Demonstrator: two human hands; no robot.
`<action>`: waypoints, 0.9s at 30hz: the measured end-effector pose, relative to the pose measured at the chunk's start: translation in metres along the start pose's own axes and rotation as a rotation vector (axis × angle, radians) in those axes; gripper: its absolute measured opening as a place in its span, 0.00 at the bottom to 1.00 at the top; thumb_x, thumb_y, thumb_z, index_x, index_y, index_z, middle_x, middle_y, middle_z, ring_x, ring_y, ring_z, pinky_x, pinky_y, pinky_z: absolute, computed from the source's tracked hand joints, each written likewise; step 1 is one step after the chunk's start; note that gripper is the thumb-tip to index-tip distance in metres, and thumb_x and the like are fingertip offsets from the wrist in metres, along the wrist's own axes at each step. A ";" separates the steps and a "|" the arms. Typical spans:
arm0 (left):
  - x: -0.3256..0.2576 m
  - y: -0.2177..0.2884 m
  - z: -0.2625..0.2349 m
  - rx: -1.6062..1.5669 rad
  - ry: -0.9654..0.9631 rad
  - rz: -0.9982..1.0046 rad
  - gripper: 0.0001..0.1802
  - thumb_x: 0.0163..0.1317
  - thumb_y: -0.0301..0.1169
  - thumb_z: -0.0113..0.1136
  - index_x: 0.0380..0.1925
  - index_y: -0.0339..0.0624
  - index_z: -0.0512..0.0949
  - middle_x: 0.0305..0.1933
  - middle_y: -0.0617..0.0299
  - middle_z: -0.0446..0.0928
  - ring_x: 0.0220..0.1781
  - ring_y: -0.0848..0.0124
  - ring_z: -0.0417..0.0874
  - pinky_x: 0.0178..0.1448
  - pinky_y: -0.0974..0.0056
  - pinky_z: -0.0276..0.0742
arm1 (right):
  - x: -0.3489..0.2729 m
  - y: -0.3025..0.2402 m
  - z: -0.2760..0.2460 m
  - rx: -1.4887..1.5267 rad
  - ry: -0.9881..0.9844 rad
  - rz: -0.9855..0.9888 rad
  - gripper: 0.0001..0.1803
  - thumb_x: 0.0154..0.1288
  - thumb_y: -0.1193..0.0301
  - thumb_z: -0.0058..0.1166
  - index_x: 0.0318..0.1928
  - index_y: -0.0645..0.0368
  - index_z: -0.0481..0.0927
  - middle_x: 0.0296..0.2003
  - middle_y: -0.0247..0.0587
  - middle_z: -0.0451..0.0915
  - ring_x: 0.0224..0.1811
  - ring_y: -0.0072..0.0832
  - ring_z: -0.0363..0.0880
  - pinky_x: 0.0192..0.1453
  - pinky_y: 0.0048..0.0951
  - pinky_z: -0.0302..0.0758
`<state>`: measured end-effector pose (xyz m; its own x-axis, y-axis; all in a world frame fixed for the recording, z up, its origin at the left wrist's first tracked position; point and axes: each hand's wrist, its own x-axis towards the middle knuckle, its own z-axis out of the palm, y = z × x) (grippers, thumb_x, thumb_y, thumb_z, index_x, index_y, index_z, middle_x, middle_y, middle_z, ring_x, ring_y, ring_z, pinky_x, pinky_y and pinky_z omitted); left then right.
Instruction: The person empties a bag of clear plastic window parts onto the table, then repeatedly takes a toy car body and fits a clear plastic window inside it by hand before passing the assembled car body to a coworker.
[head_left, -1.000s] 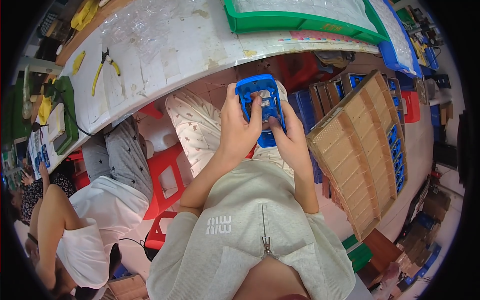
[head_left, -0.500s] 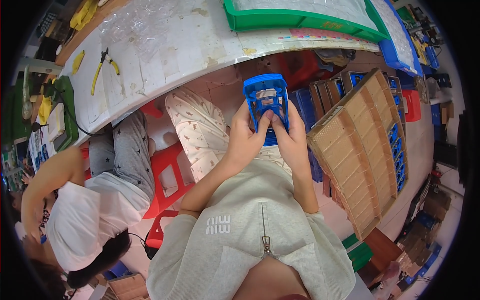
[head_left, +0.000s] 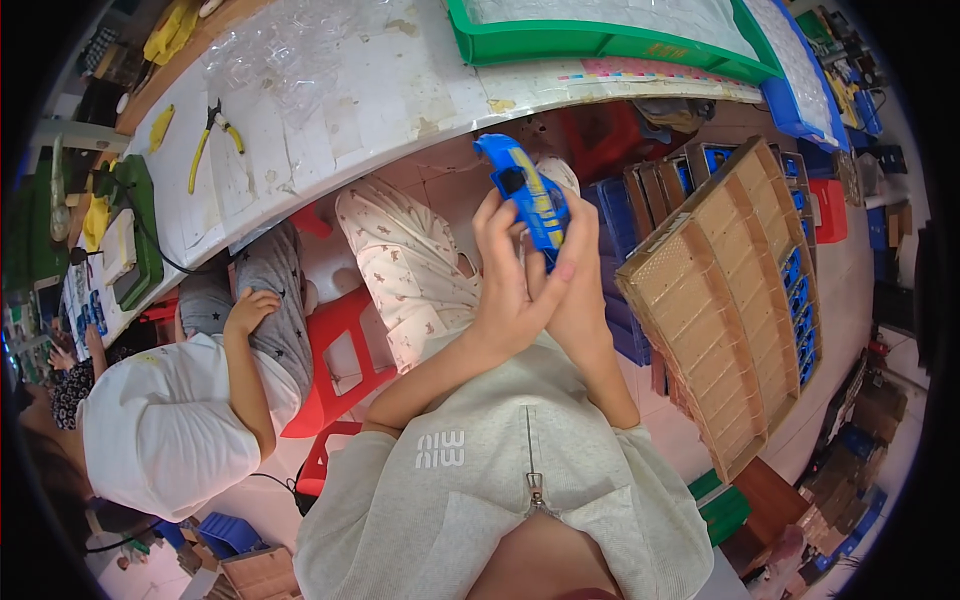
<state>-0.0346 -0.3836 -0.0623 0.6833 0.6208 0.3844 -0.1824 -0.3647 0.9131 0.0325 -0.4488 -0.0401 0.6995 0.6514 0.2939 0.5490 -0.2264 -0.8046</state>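
A blue toy car body shell [head_left: 528,192] with a yellow stripe is tilted on its side above my lap, just off the table edge. My left hand [head_left: 508,275] wraps its fingers around the shell's near left side. From the right, my right hand [head_left: 577,262] closes around the lower end, its fingers partly hidden behind the shell. The two hands meet at the heels and thumbs. One long side and the striped top of the shell show; its hollow underside is out of sight.
Ahead runs a worn white table [head_left: 370,110] with yellow-handled pliers [head_left: 214,140], clear plastic pieces [head_left: 270,60] and a green tray [head_left: 610,45]. To my right leans a divided cardboard tray [head_left: 715,300] beside stacked boxes. A co-worker in a white top [head_left: 165,415] sits at left near a red stool [head_left: 345,345].
The shell has been turned from its open underside to its striped outer side, and my hands have shifted around it. The co-worker's arm has come down to the lap.
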 end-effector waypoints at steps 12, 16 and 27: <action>-0.002 -0.002 -0.027 -0.950 -0.117 -0.415 0.43 0.57 0.55 0.50 0.63 0.37 0.51 0.65 0.48 0.57 0.57 0.64 0.70 0.59 0.60 0.68 | 0.005 -0.030 -0.055 -0.018 0.125 -0.506 0.33 0.51 0.58 0.53 0.55 0.66 0.69 0.60 0.55 0.62 0.64 0.51 0.57 0.65 0.49 0.53; -0.004 0.000 -0.026 -1.048 -0.131 -0.482 0.42 0.59 0.55 0.48 0.62 0.33 0.53 0.62 0.47 0.60 0.56 0.64 0.71 0.58 0.62 0.69 | 0.015 -0.043 -0.050 0.053 -0.503 -0.492 0.32 0.54 0.56 0.48 0.54 0.66 0.70 0.57 0.51 0.68 0.65 0.44 0.59 0.67 0.49 0.49; -0.006 -0.007 -0.025 -1.153 -0.112 -0.604 0.40 0.60 0.54 0.47 0.61 0.33 0.55 0.63 0.47 0.61 0.54 0.65 0.73 0.57 0.63 0.69 | 0.009 -0.020 -0.066 0.474 -0.634 -0.531 0.27 0.57 0.51 0.43 0.40 0.64 0.79 0.40 0.48 0.80 0.51 0.43 0.76 0.64 0.47 0.58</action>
<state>-0.0551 -0.3674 -0.0674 0.9145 0.3951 -0.0866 -0.2872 0.7851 0.5488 0.0582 -0.4865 0.0124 -0.0424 0.8877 0.4585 0.3835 0.4382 -0.8129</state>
